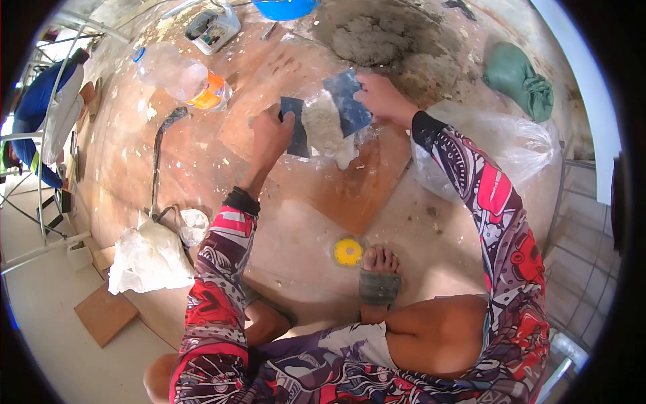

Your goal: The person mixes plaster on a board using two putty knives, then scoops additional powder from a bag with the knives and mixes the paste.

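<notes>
My left hand (pixel 272 135) grips a small dark flat plate (pixel 295 126), its fingers wrapped round the left edge. A second, larger blue-grey plate (pixel 347 102) is pinched in my right hand (pixel 383 98) by its right side. Between the two plates lies a grey-beige powdery mix (pixel 323 124), touching both. Under it is a brown tile or board (pixel 356 192) on the floor. A whitish patch of the mix spreads below the right plate.
Wet grey mortar (pixel 377 40) lies ahead, near a blue bucket (pixel 285 7). Around are a plastic bottle (pixel 202 87), cut container (pixel 212 30), green sack (pixel 518 81), clear bag (pixel 484 145), white bag (pixel 151 259) and yellow disc (pixel 348 251). Another person (pixel 50 101) bends at left beside scaffolding.
</notes>
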The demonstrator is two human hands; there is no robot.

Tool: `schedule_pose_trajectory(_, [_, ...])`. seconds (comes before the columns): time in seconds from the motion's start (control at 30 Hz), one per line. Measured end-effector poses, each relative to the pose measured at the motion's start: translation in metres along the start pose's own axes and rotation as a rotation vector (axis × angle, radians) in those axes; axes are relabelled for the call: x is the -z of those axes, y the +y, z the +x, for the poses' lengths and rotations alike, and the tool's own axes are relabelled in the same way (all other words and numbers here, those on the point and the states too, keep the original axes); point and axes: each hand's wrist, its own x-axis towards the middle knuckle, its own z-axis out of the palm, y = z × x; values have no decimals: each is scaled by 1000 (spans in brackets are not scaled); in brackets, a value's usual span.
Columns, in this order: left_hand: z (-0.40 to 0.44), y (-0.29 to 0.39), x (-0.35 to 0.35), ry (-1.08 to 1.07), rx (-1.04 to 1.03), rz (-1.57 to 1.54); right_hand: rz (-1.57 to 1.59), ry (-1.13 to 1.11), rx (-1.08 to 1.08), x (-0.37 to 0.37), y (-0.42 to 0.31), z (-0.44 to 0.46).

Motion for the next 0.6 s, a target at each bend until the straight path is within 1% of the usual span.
schedule_pose_trajectory(0.07, [11,15,2,-10,-121,68,-105,-26,61,-2,-21,-9])
schedule_pose_trajectory(0.1, [14,27,8,-21,-137,52,-156,-38,92,-2,-26,-12])
schedule_pose_trajectory(0.13, [15,42,16,-32,-153,36,-239,21,165,-2,-29,-15])
schedule_pose_trajectory(0.17, [16,51,20,-44,-166,21,-236,49,163,-1,-29,-18])
schedule_pose_trajectory(0.27, [17,53,33,8,-174,57,-232,122,178,11,-25,-27])
schedule_pose_trajectory(0.3, [17,49,37,11,-148,38,-231,134,192,18,-22,-31])
schedule_pose_trajectory(0.33, [16,40,40,14,-120,20,-203,129,163,25,-17,-36])
schedule_pose_trajectory(0.37, [14,31,45,17,-92,1,-175,124,133,31,-12,-41])
schedule_pose_trajectory(0.4, [12,16,50,-2,-64,59,-120,102,59,36,-4,-46])
schedule_pose_trajectory(0.53, [-21,-29,62,-49,178,-247,186,43,-166,44,34,-69])
schedule_pose_trajectory(0.6, [-31,-44,66,-79,311,-403,290,30,-231,42,45,-83])
